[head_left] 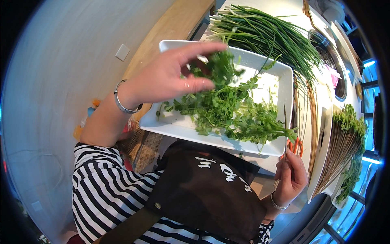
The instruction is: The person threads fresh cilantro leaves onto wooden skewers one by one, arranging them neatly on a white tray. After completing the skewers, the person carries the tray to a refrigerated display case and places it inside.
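Observation:
My left hand [170,73], blurred, is over the far left of a white rectangular tray [182,132]. Its thumb and forefinger are spread, and its other fingers curl at a blurred bunch of coriander [224,68], partly hidden. Loose leafy coriander [219,106] lies across the tray. At the tray's near right corner, my right hand [291,175] pinches a thin skewer [285,149], which points away from me. Coriander stems [286,133] are gathered at the skewer, over the tray's right rim; whether they are pierced is unclear.
Long green Chinese chives or scallions [262,33] lie beyond the tray. Orange scissor handles [297,148] and loose skewers [311,128] are at its right. Farther right, a white tray [320,158] holds skewered greens [344,143]. A wall stands left, with a woven basket [149,149] below.

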